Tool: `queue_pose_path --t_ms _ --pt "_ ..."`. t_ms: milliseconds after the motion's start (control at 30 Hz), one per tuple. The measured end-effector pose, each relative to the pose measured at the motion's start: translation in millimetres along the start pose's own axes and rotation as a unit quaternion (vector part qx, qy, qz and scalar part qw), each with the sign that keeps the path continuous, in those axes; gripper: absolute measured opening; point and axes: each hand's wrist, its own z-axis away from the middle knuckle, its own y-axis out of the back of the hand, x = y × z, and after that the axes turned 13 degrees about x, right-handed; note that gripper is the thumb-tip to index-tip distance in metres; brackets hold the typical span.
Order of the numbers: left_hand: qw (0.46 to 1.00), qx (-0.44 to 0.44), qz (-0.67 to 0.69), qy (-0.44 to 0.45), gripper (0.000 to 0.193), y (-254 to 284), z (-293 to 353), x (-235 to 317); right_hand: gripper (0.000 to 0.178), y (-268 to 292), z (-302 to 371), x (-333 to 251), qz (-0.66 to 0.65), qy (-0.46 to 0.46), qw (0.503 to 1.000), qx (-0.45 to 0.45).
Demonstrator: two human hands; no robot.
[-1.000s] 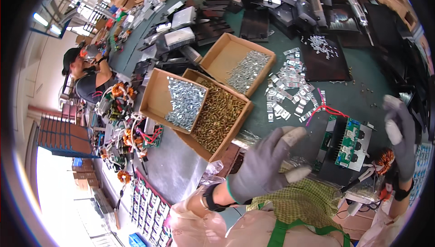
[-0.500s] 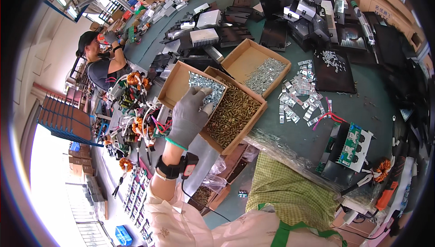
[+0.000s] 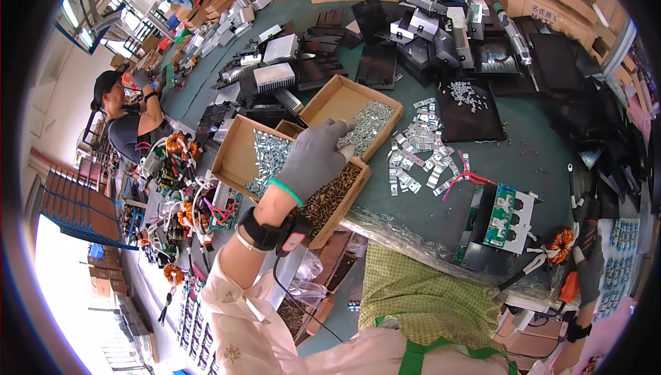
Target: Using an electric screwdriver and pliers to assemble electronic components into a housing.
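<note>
My left hand (image 3: 315,160), in a grey glove with a green cuff, reaches over a cardboard box of brass-coloured screws (image 3: 323,206). Its bent fingers touch the near edge of the small silver screws (image 3: 372,121) in the neighbouring box. Thumb and forefinger stand apart; the palm side is hidden. Left of the wrist, another box holds small silver metal pieces (image 3: 268,154). At the far right, my right hand (image 3: 590,275), also gloved, closes about something dark beside an orange handle (image 3: 570,287). What it grips is hard to make out.
Silver clips (image 3: 427,144) lie loose on the green table beside a dark plate with screws (image 3: 471,110). A green circuit board assembly (image 3: 501,218) stands near the front edge. Black housings and heatsinks (image 3: 275,77) pile up behind. A co-worker (image 3: 127,110) works at the far left.
My left hand has moved right from the box of silver metal pieces to the box of small silver screws. My right hand has come into view at the right. The whole view has shifted a little.
</note>
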Motion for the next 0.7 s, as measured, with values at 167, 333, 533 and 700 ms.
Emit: queue_pose_path --t_ms 167,333,533,700 --pt "0.987 -0.093 -0.124 0.036 0.036 -27.0 -42.1 -4.4 0.068 -19.2 -18.6 -6.8 0.017 -0.045 0.998 0.045" --pt "0.993 -0.069 -0.091 0.013 0.033 -31.6 -50.3 14.4 0.054 4.3 -18.1 -23.3 -0.23 -0.154 0.961 -0.025" --pt "0.992 -0.057 0.1 -0.047 0.029 -54.1 -78.1 61.9 0.061 46.3 3.1 -44.8 -0.546 -0.265 0.794 -0.017" --pt "0.983 -0.098 0.135 -0.077 0.03 -108.3 -100.0 104.4 0.074 87.1 19.4 -38.6 -0.554 -0.206 0.802 0.089"
